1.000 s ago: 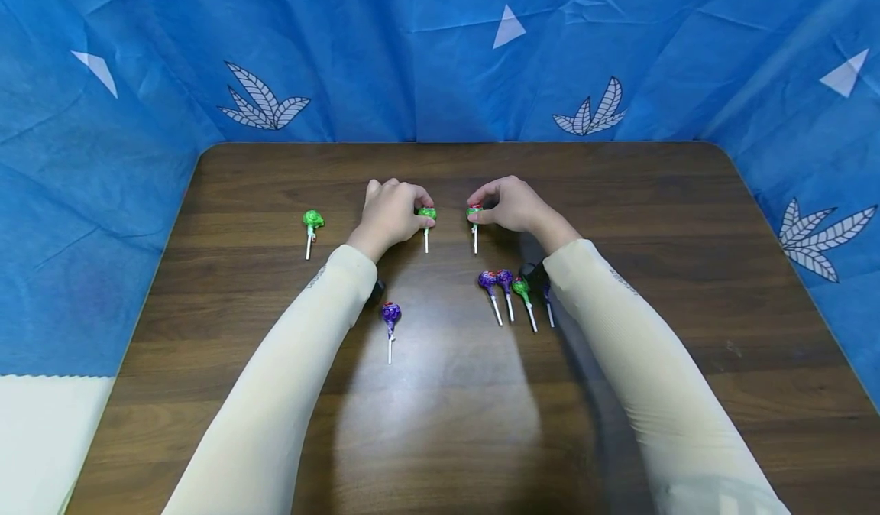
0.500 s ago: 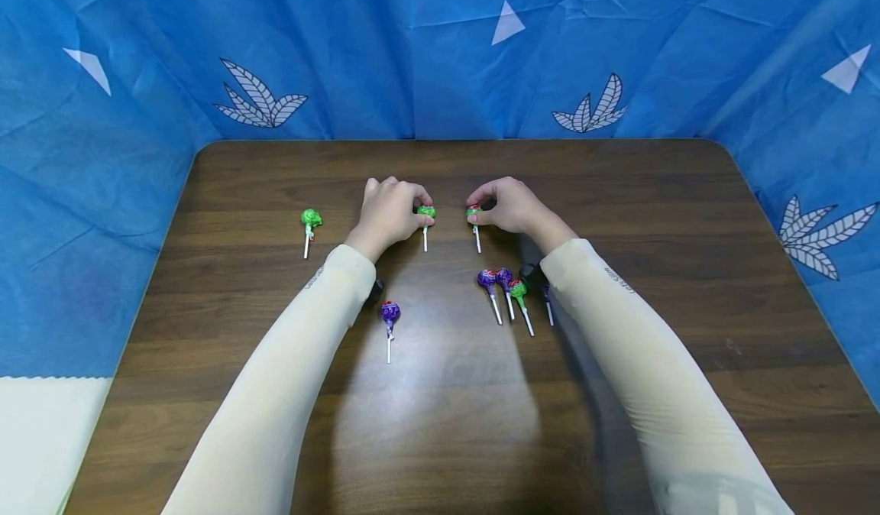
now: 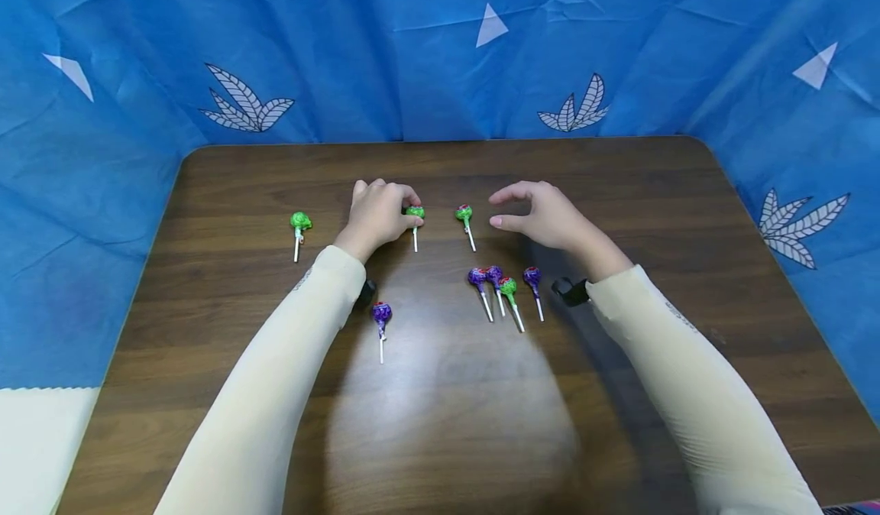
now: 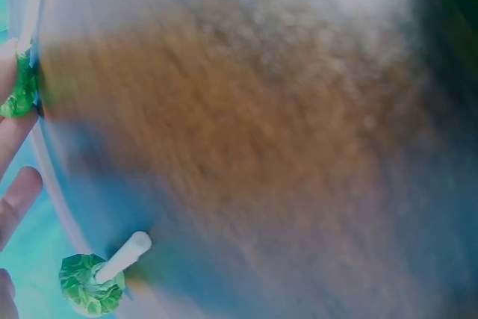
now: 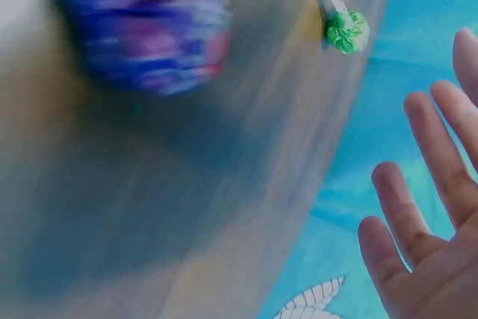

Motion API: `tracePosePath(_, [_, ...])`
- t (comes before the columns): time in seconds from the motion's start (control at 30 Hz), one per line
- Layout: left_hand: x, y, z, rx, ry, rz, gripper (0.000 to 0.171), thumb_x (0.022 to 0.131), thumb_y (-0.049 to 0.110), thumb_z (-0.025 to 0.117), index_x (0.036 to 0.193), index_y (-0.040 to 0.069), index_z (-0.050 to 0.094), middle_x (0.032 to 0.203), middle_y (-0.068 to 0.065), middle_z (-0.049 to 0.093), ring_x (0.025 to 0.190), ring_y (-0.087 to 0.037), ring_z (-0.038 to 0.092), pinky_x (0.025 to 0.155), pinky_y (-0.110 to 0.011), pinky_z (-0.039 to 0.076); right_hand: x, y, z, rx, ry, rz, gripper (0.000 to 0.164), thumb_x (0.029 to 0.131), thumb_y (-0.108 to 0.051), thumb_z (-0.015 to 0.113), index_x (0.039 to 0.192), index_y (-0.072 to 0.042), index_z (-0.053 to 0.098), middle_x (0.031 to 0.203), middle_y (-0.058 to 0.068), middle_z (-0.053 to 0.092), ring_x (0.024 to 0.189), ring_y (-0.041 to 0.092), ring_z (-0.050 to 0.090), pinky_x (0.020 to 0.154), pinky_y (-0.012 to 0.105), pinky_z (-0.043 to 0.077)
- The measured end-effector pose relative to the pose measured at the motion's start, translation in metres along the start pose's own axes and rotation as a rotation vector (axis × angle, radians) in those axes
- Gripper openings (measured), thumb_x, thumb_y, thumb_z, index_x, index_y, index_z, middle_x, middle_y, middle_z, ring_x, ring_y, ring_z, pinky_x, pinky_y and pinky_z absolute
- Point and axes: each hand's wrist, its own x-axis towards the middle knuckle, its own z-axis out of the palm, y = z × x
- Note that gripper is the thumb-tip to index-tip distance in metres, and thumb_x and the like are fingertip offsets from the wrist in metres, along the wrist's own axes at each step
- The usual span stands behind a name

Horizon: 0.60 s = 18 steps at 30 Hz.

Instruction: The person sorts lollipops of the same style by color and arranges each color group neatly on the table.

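Observation:
At the back middle of the table, my left hand [image 3: 381, 213] pinches a green-wrapped lollipop [image 3: 415, 212] by its head, between thumb and forefinger. The white stick points toward me. To the right of it, a second green lollipop [image 3: 464, 213] lies on the table with no hand on it. My right hand [image 3: 543, 213] is apart from it on the right, thumb and fingers spread and holding nothing. Its fingers [image 5: 396, 192] are plainly extended in the right wrist view. The pinched lollipop [image 4: 24, 87] shows at the left edge of the left wrist view.
Nearer me, two purple lollipops [image 3: 477, 276] [image 3: 494, 274] and a green lollipop [image 3: 508, 286] lie close together, with another purple lollipop [image 3: 532, 276] to their right. A green lollipop [image 3: 299, 221] lies far left, a purple lollipop [image 3: 381, 312] front left. A blue curtain [image 3: 440, 56] borders the table.
My right hand has let go of its green lollipop and drawn away to the right, uncovering a purple lollipop below. The left hand keeps its pinch. The head view has shifted slightly.

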Motion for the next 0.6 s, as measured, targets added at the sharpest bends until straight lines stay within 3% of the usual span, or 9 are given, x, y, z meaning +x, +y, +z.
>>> tracePosePath(0.3, [-0.003, 0.003, 0.000, -0.012, 0.006, 0.017, 0.030, 0.087, 0.035, 0.076, 0.112, 0.019, 0.070, 0.105, 0.000, 0.073, 0.099, -0.024, 0.053, 0.094, -0.045, 0.027, -0.065, 0.021, 0.016, -0.069, -0.033, -0.122, 0.036, 0.085, -0.026, 0.080, 0.118, -0.014, 0.072, 0.126, 0.005, 0.066, 0.127, 0.028, 0.045, 0.110, 0.056, 0.030])
tracePosePath(0.6, [-0.008, 0.005, 0.002, -0.063, 0.017, 0.021, 0.038, 0.090, 0.035, 0.074, 0.123, 0.018, 0.067, 0.121, -0.002, 0.071, 0.111, -0.027, 0.055, 0.096, -0.049, 0.026, -0.076, 0.029, 0.034, -0.144, -0.024, -0.136, 0.034, 0.083, -0.029, 0.081, 0.114, -0.019, 0.073, 0.123, 0.002, 0.069, 0.124, 0.026, 0.047, 0.109, 0.057, 0.024])
